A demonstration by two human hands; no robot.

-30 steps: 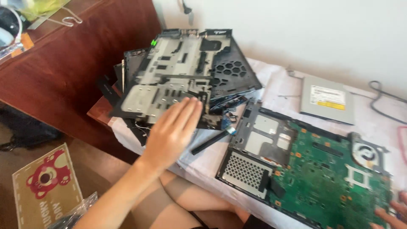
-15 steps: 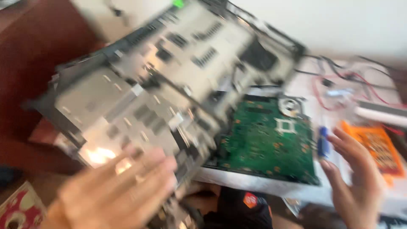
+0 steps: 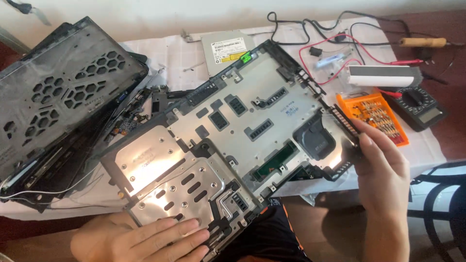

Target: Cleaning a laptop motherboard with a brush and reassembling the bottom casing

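**Bench surroundings**

White cloth (image 3: 160,53) covers the table. Far left: black perforated laptop casing (image 3: 63,92), tilted on a stack of other dark parts. Top centre: silver optical drive (image 3: 225,48). Right: orange screwdriver-bit case (image 3: 376,114), dark multimeter (image 3: 420,107), white cylindrical tube (image 3: 381,77), red and black wires (image 3: 315,43), wooden-handled tool (image 3: 422,42).

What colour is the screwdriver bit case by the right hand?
Orange bit case, clearest in the head view.

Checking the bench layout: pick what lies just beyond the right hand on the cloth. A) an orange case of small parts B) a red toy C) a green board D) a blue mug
A: the orange case lies just past the right hand, which holds the metal laptop frame.
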